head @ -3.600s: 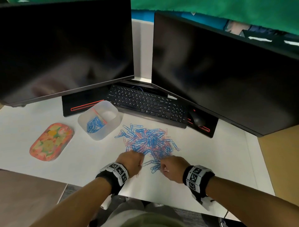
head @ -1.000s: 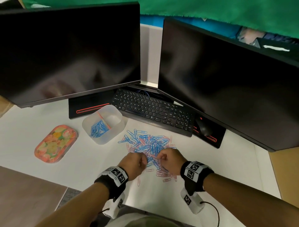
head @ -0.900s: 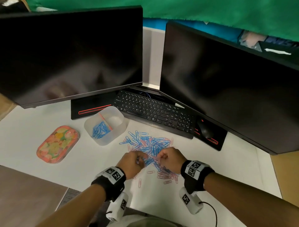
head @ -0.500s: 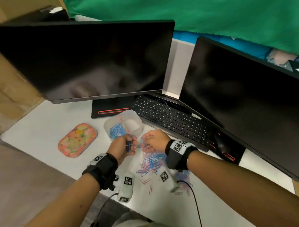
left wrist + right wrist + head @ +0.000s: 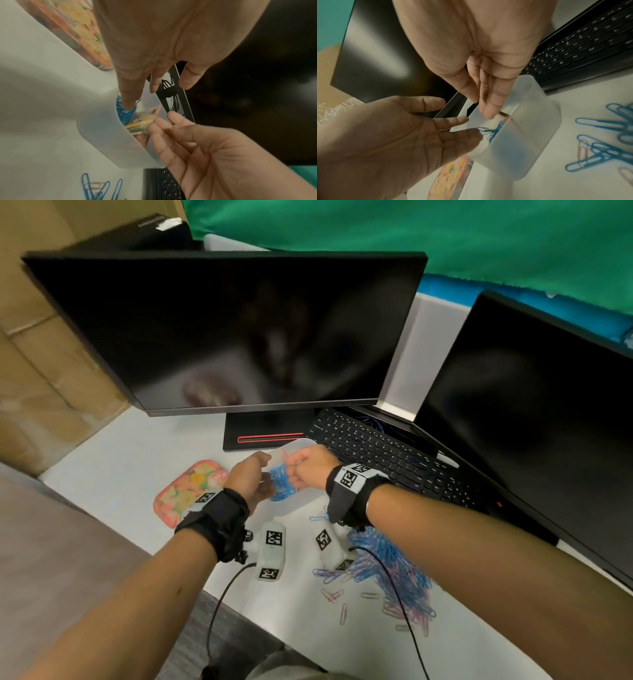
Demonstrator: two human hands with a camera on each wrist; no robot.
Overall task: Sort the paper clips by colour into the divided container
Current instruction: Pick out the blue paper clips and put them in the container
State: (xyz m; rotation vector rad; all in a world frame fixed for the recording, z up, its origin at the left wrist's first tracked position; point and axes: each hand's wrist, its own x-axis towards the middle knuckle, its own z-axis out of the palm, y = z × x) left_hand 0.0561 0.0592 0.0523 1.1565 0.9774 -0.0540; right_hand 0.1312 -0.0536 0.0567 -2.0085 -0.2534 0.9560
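A translucent divided container (image 5: pixel 301 445) stands in front of the left monitor's base, with blue paper clips (image 5: pixel 281 486) in its left compartment. Both hands hover over it. My left hand (image 5: pixel 265 474) is open with straight fingers at the near-left rim. Blue clips (image 5: pixel 494 130) hang just off its fingertips (image 5: pixel 476 133) above the container (image 5: pixel 530 135). My right hand (image 5: pixel 294 470) is open too, its fingers (image 5: pixel 488 111) pointing down at the rim and holding nothing. The mixed pile of blue and pink clips (image 5: pixel 390 573) lies on the table under my right forearm.
A floral oval tray (image 5: pixel 186 491) lies left of the container. A black keyboard (image 5: pixel 387 455) sits behind and to the right, under two dark monitors (image 5: pixel 239 330). Loose clips (image 5: pixel 330 594) are scattered near the table's front edge (image 5: pixel 260 625). Wrist-camera cables hang down.
Both hands left the pile and moved forward-left to the container. They were pinched at the pile; now both are open, and blue clips drop from the left fingertips.
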